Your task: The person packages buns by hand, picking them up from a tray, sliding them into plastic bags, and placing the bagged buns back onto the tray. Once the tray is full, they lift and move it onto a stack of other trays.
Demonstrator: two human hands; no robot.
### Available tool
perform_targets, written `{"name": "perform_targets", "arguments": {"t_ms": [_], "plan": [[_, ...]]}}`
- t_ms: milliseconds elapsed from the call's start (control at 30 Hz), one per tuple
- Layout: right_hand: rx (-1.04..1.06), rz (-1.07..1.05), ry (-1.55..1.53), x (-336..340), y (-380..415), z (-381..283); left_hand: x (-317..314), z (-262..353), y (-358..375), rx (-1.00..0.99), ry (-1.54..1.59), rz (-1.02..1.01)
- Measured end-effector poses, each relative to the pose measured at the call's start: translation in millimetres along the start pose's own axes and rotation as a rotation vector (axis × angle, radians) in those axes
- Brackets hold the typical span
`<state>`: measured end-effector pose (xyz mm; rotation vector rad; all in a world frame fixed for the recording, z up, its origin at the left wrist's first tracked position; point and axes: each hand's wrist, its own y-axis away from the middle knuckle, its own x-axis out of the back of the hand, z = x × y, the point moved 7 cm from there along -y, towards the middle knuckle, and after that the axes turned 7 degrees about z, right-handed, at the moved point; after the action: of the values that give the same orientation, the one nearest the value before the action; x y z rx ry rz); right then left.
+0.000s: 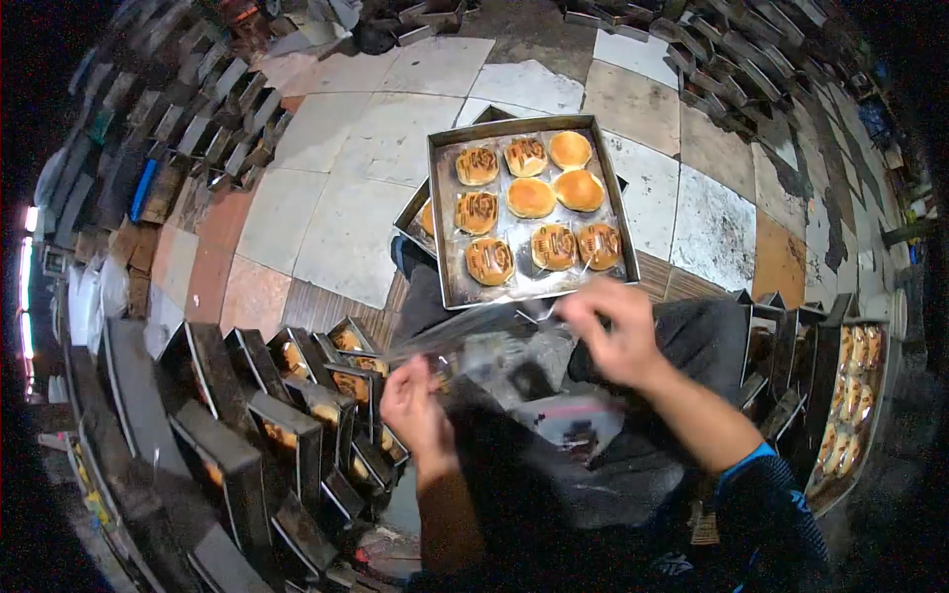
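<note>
My left hand (415, 410) is closed, its fingertips pinching a thin clear plastic bag (445, 336) above my lap. The bag stretches toward my right hand (621, 334), which is slightly blurred and has its thumb and finger pinched at the bag's other end, by the tray's near edge. In front of my hands, a square metal tray (450, 287) carries several round buns. Three of them, such as the golden bun (531, 198), are bare. Others, like the wrapped bun (490, 261), sit in clear printed wrappers. A clear plastic packet (573, 425) with a pinkish edge lies on my lap.
Another tray (407, 212) shows under the bun tray. Several metal tins (282, 420) with bread stand at my left. At my right are more tins (776, 366) and a long tray of buns (840, 425). Stacked tins (213, 119) line the far left of the tiled floor (336, 212).
</note>
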<state>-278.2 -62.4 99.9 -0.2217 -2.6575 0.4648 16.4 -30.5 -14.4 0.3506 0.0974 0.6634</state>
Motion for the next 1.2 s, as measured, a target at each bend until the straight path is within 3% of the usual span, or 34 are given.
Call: {"name": "perform_targets", "arguments": {"t_ms": [67, 100, 167, 200, 233, 267, 300, 333, 400, 467, 533, 600, 633, 667, 700, 733, 767, 800, 833, 867, 900, 967, 1000, 1033, 1067, 1133, 1167, 1200], "plan": [[-0.083, 0.001, 0.146, -18, -50, 87, 9, -5, -15, 0.012, 0.365, -0.114], [-0.223, -0.009, 0.317, -22, -74, 149, 4, 5, -16, 0.000, 0.253, -0.057], [-0.210, -0.228, 0.833, -32, -124, 274, 57, -57, -58, 0.062, 0.161, -0.200], [-0.058, -0.101, 0.922, -29, -149, 327, 86, -90, -78, 0.142, 0.122, -0.288], [0.012, -0.058, 0.988, -24, -173, 377, 74, -85, -69, 0.155, 0.112, -0.265], [0.088, -0.010, 1.052, -22, -197, 415, 47, -69, -47, 0.266, 0.533, -0.185], [0.098, -0.055, 0.966, -24, -221, 432, 31, -60, -37, 0.366, 0.957, -0.091], [0.107, -0.102, 0.880, -24, -241, 435, 28, -55, -32, 0.328, 0.910, -0.110], [-0.254, -0.378, 0.913, -29, -273, 441, 29, -49, -30, 0.195, 0.693, -0.174], [-0.216, -0.391, 0.952, -32, -286, 431, 31, -48, -28, 0.134, 0.633, -0.201], [-0.027, -0.640, 0.913, -43, -276, 421, 28, -49, -28, 0.106, 0.648, -0.221], [-0.063, -0.401, 0.786, -15, -255, 411, 20, -43, -23, 0.094, 0.685, -0.231], [-0.072, -0.296, 0.808, 11, -251, 405, 16, -33, -25, -0.044, 0.320, -0.151], [-0.076, -0.029, 0.688, 45, -244, 398, 10, -17, -29, -0.184, -0.045, -0.067], [-0.310, 0.026, 0.665, 73, -230, 391, -5, 5, -25, -0.072, -0.107, -0.056], [-0.407, 0.263, 0.547, 93, -212, 369, -8, 7, -26, -0.093, -0.088, -0.062], [-0.587, 0.318, 0.155, 117, -187, 410, -6, 0, -29, -0.089, -0.115, -0.042], [-0.732, 0.340, -0.405, 94, -158, 346, -5, -4, -31, -0.085, -0.140, -0.026], [-0.810, 0.411, -0.630, 90, -129, 326, -16, 1, -31, -0.067, 0.094, -0.191], [-0.900, 0.224, -1.074, 73, -101, 285, -23, 10, -26, -0.090, 0.106, -0.212], [-0.876, 0.165, -1.170, 59, -75, 222, -25, 13, -23, -0.023, 0.066, -0.136], [-0.781, -0.087, -1.052, 26, -22, 113, -33, 15, -11, 0.002, 0.049, -0.061], [-0.879, -0.222, -1.069, 9, 13, 102, -38, 23, 1, -0.064, 0.030, -0.075], [-0.925, -0.260, -0.961, -3, 32, 63, -41, 19, 9, -0.118, -0.081, -0.135], [-0.836, -0.285, -0.812, -15, 45, 39, -43, 16, 17, -0.170, -0.197, -0.192], [-0.622, -0.177, -0.621, -20, 60, -14, -49, 44, 51, -0.515, -0.095, -0.313], [-0.347, -0.144, -0.428, -14, 62, -45, -46, 53, 61, -0.397, -0.255, -0.355], [-0.074, -0.108, -0.230, -9, 67, -74, -54, 56, 83, -0.026, 0.247, -0.430]]}}
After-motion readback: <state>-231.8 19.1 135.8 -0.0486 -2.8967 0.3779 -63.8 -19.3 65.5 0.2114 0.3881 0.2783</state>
